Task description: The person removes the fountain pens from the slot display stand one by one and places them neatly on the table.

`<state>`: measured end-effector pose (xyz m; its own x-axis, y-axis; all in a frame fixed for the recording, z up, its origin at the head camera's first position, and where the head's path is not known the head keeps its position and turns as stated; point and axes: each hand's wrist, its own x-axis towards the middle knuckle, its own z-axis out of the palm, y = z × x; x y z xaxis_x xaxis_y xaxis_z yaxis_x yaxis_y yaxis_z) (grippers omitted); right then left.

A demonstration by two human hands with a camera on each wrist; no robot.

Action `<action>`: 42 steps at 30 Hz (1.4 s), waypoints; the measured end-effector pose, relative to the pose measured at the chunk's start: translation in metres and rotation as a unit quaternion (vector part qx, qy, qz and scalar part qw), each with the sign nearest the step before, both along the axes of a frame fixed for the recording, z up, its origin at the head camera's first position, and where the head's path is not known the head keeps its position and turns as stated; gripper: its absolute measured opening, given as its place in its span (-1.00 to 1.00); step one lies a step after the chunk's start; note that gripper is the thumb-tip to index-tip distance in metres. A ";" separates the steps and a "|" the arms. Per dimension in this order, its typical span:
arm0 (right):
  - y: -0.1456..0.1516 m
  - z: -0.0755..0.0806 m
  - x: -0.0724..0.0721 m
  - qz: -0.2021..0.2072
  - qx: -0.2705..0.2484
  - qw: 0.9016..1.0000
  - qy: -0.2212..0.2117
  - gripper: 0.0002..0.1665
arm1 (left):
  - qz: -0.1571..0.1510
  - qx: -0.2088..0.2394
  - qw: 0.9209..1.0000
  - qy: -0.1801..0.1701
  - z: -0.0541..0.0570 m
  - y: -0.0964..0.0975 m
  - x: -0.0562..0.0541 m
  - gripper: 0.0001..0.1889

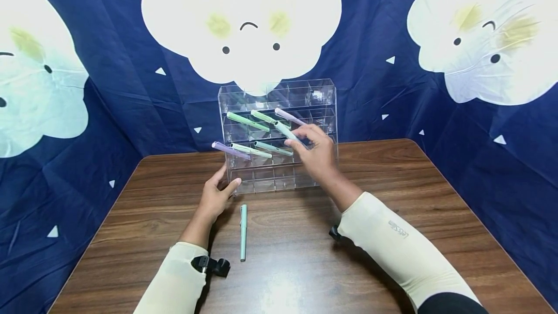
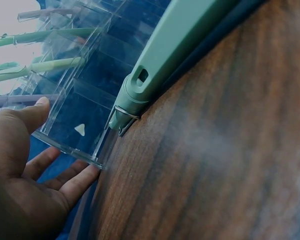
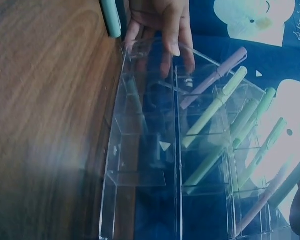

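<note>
A clear acrylic pen rack [image 1: 283, 185] with stepped tiers stands on the table. Between thumb and fingers my left hand [image 1: 215, 197] holds its lower left edge; the left wrist view shows the thumb in front and the fingers behind. My right hand [image 1: 317, 151] pinches a pale blue pen [image 1: 284, 130], tilted over the right half of the rack. Slanting in the upper compartments are a green pen [image 1: 247, 121], a light green pen [image 1: 263, 117] and a lilac pen [image 1: 289, 116]. Lower down lean a purple pen [image 1: 230, 150], a pale mint pen [image 1: 251, 150] and a teal pen [image 1: 273, 148].
A mint-green pen [image 1: 243, 232] lies on the wooden table [image 1: 287, 246], in front of the rack and right of the left forearm. Directly behind the rack hangs a blue curtain [image 1: 366, 62] with white cloud shapes.
</note>
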<state>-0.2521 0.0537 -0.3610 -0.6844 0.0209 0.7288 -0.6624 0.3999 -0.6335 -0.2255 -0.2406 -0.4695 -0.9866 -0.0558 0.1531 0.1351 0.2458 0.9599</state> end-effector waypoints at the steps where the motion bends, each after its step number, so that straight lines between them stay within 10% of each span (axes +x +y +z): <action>1: -0.001 -0.001 0.001 0.010 -0.006 1.000 -0.003 -0.74 | 0.000 -0.001 1.000 0.000 0.000 0.000 0.000 -0.23; 12: -0.010 -0.018 0.013 0.089 -0.057 0.993 -0.049 -0.70 | 0.000 0.004 1.000 -0.009 0.003 0.000 0.002 -0.20; 28: -0.012 -0.033 0.027 0.185 0.023 0.973 -0.135 -0.01 | -0.003 0.017 1.000 -0.004 0.000 0.000 0.000 -0.22; 42: -0.019 -0.050 0.036 0.226 0.061 0.956 -0.179 -0.19 | -0.004 0.010 1.000 -0.004 0.000 0.000 0.001 -0.22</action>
